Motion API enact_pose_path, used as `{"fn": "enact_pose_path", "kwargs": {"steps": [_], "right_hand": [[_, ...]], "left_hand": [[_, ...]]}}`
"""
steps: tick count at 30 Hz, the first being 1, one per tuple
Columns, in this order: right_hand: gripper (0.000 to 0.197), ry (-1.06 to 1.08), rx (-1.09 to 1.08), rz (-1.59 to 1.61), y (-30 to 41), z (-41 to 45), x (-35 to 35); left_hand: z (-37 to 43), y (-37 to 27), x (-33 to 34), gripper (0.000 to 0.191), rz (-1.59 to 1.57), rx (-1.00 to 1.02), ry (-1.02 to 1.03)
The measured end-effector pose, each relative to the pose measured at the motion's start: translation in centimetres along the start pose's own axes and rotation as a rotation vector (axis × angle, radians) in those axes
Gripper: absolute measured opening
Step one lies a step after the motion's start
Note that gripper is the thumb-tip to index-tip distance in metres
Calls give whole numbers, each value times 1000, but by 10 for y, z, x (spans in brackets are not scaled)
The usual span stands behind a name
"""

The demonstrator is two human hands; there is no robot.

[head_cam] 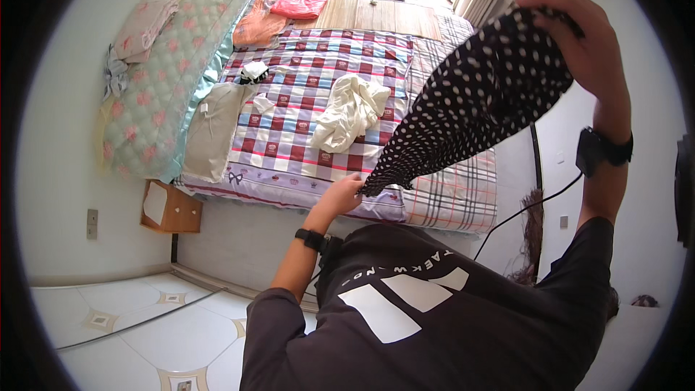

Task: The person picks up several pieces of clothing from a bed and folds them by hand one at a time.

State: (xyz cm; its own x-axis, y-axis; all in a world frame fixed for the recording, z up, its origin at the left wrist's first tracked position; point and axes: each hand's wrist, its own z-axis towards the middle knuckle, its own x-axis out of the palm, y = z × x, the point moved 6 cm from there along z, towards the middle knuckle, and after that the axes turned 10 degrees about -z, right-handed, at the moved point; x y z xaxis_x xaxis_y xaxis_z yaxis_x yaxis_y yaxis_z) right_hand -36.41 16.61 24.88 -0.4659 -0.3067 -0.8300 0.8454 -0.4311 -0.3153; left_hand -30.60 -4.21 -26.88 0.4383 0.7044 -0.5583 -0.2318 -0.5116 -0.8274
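A black cloth with white polka dots [461,103] is stretched slantwise through the air in front of me. My left hand [343,195] pinches its lower end close to the bed's near edge. Raised high at the upper right, my right hand [586,38] grips the other end, and the fabric sags slightly between them. Whether it is a garment cannot be told. Beneath and beyond it lies a checked bed sheet [296,141] with crown prints. On the sheet rest a crumpled cream cloth [350,111] and a small white-and-black cloth bundle [254,72].
A floral quilted mattress pad [157,87] leans along the left wall beside a beige pillow [212,130]. Orange fabric [260,24], a red bag [298,6] and a bamboo mat [369,16] lie at the far end. A wooden nightstand [187,214] stands at left. A black cable [521,212] hangs from my right wrist.
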Motion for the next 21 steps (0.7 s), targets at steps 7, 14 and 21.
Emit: {"fn": "enact_pose_path", "kwargs": {"steps": [7, 14, 21], "right_hand": [[32, 61, -162, 136, 32, -33, -6], [31, 62, -22, 175, 29, -49, 7], [31, 24, 84, 247, 22, -64, 9]], "left_hand": [[32, -106, 20, 52, -320, 400, -93], [28, -152, 46, 24, -206, 519, 187], [41, -126, 32, 24, -35, 456, -189]]}}
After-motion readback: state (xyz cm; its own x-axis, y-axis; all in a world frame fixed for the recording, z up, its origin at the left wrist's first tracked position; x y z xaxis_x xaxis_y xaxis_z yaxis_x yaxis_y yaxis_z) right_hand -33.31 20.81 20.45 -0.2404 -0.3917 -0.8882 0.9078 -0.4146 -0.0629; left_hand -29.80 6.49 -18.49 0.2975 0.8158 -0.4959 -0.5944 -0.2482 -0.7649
